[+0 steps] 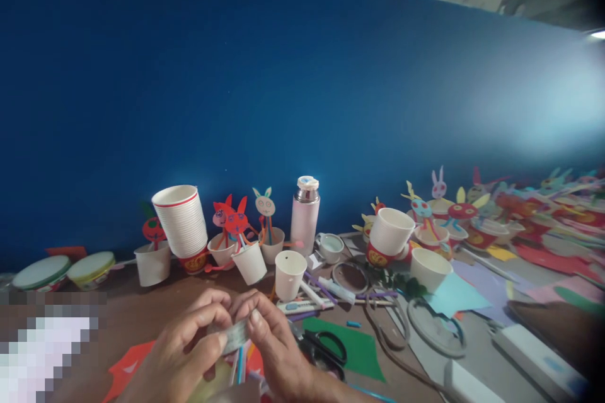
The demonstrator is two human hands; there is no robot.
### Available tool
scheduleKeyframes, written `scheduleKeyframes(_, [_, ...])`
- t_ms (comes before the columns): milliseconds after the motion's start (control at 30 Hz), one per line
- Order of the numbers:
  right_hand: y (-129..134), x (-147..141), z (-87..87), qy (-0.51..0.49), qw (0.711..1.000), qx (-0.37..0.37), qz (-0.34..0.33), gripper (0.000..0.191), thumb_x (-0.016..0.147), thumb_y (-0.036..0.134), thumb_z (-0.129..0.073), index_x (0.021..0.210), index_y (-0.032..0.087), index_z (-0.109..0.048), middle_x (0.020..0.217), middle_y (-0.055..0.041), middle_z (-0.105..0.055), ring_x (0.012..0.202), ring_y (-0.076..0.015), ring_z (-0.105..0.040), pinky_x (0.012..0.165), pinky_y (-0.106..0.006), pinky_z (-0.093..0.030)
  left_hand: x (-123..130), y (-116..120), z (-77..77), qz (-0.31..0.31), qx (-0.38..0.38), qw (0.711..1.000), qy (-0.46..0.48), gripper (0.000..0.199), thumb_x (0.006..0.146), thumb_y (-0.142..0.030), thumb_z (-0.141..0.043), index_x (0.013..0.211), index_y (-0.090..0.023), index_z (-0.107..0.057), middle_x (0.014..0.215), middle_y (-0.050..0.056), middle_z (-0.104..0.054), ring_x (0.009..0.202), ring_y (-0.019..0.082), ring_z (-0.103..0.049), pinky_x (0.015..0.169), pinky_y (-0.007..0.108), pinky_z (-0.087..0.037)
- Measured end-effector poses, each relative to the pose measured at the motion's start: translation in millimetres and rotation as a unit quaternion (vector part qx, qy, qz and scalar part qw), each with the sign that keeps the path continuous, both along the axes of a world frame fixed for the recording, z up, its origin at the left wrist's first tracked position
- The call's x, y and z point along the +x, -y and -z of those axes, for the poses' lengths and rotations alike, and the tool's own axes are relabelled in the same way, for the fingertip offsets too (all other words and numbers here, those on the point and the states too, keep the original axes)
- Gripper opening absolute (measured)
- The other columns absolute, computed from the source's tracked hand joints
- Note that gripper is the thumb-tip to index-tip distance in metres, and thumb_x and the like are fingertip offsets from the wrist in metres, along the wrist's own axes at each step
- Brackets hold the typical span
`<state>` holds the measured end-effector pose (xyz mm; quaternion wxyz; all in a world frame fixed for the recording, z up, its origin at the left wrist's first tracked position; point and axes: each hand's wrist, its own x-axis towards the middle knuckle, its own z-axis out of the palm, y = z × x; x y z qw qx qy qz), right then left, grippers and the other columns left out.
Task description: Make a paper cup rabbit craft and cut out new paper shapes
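A pale strip (235, 336) is being held in a narrow grip by the left hand (191, 343) and right hand (278, 340), ideally being steadied with even thumb pressure

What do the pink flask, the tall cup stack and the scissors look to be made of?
The pink flask: probably coated metal, satin; its neck shines like bare steel.
The tall cup stack: likely matte white paper, given the thin nested rims.
The scissors: black handles, seemingly smooth plastic by their soft sheen; the blades can't be made out.

Both hands (201, 343) (278, 352) nearly meet, fingers curled, thumbs pressed inward.
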<state>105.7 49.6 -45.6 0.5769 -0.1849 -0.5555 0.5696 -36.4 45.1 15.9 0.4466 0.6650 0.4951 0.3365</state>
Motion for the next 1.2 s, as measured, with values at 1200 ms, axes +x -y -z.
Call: scheduleKeyframes(1200, [-0.3, 2.1, 0.4, 0.022, 0.999, 0.024, 0.028, 0.031, 0.09, 0.045, -0.039, 0.083, 0.016, -0.05, 0.085, -0.0045, -0.047, 0.077, -0.0149, -0.045, 0.075, -0.029, -0.037, -0.9, -3.6, 3.3, 0.009, -0.007, 1.0, 0.007, 0.02, 0.067, -0.029, -0.045, 0.062, -0.019, -0.062, 0.103, 0.005, -0.055, 0.082, 0.021, -0.058, 0.049, 0.019, -0.045])
